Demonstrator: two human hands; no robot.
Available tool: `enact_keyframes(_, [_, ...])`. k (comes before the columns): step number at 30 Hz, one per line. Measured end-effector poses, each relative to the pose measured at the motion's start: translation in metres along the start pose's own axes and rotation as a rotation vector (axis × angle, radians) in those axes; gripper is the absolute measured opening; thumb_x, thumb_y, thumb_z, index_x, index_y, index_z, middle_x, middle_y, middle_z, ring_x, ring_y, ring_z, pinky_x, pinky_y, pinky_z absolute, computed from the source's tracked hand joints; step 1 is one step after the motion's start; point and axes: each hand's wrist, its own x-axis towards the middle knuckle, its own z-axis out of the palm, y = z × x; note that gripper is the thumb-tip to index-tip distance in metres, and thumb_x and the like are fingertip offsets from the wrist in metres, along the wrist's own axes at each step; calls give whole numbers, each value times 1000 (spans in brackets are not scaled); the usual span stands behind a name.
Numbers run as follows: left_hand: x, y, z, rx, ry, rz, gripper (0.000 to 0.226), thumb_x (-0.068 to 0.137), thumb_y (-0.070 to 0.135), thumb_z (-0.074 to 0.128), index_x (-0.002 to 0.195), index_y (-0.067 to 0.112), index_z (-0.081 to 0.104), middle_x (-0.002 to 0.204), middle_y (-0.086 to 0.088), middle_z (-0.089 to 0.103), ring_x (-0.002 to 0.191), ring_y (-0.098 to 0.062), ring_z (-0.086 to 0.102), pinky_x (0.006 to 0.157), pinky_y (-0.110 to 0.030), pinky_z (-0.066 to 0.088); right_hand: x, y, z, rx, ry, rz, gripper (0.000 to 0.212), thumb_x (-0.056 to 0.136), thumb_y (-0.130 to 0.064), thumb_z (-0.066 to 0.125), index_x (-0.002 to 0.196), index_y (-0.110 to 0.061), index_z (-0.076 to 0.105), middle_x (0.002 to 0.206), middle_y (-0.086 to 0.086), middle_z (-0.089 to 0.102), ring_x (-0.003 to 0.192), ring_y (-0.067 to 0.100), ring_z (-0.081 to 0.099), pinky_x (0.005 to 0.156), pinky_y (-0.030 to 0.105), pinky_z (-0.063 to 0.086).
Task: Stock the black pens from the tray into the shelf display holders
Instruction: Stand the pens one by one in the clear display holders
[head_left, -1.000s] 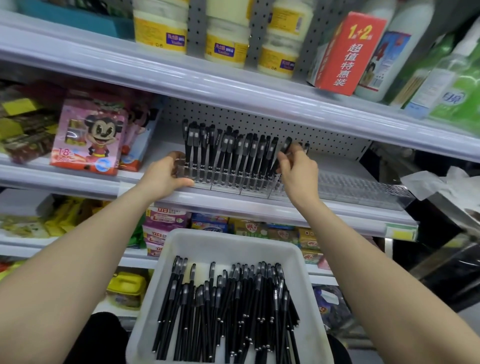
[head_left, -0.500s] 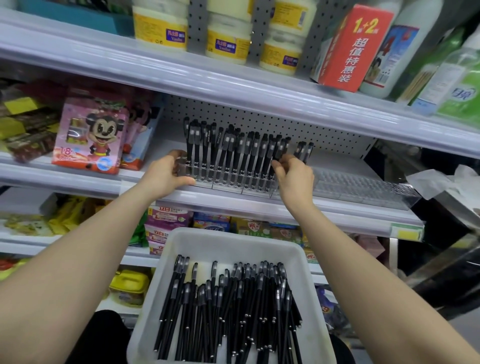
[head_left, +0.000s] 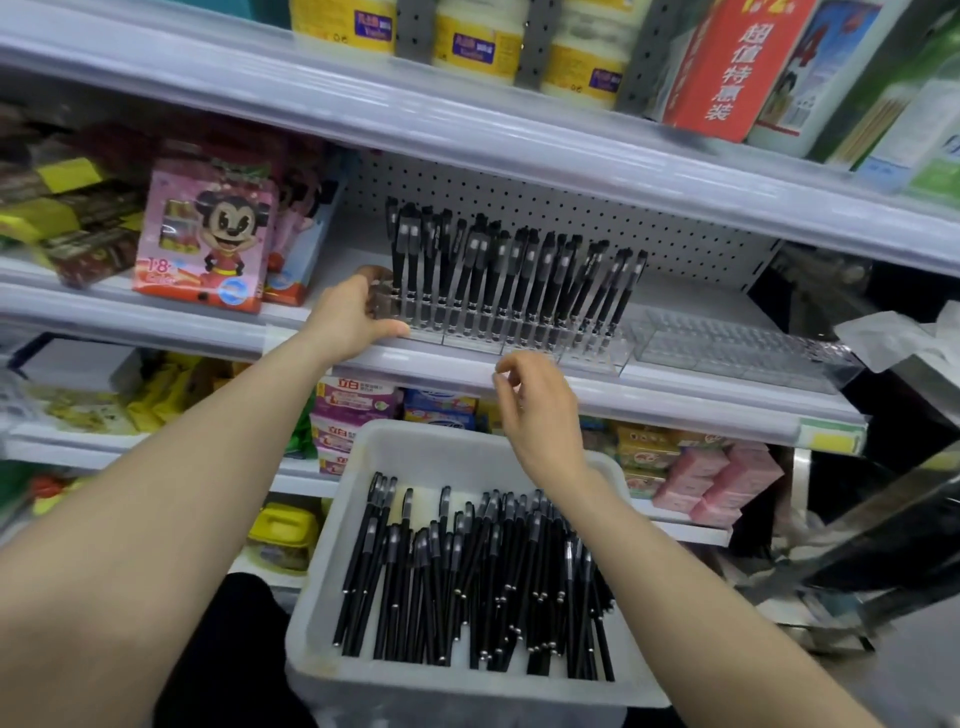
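Note:
A white tray (head_left: 332, 561) below me holds several loose black pens (head_left: 467, 582). On the middle shelf a clear display holder (head_left: 592, 358) carries several black pens (head_left: 498, 280) standing upright. My left hand (head_left: 353, 317) grips the holder's left end. My right hand (head_left: 535, 410) hangs between the shelf edge and the tray, its fingers loosely curled and holding nothing.
A second clear holder (head_left: 737, 348), without pens, lies to the right on the same shelf (head_left: 675, 400). A pink cartoon box (head_left: 208, 234) stands to the left. Jars and bottles fill the shelf above; soap packs (head_left: 358, 410) sit on the shelf below.
My right hand has let go of the pens at the holder's right end and dropped down toward the tray, holding nothing. My left hand has stayed on the holder.

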Motion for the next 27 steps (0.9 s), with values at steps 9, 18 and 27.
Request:
enact_keyframes(9, [-3, -4, 1, -64, 27, 31, 78, 72, 24, 86, 137, 14, 43, 121, -2, 59, 108, -19, 58, 99, -35, 47, -50, -13, 51, -225, -701, 179, 33, 97, -35, 54, 85, -7, 66, 83, 10, 67, 77, 30, 63, 65, 34, 49])
enact_keyframes(18, [-6, -5, 3, -88, 72, 44, 79, 72, 21, 85, 137, 13, 43, 135, -8, 57, 118, -23, 56, 99, -30, 42, -62, -22, 78, -336, -942, 448, 21, 93, -29, 62, 83, -10, 59, 76, 6, 58, 77, 27, 60, 65, 32, 50])
enact_keyframes(27, [-5, -3, 3, -98, 78, 33, 79, 70, 20, 86, 137, 14, 44, 134, -8, 58, 118, -25, 57, 100, -32, 43, -30, -20, 43, 77, -667, 563, 14, 82, -26, 63, 79, -15, 55, 79, 4, 61, 73, 20, 56, 63, 28, 43])
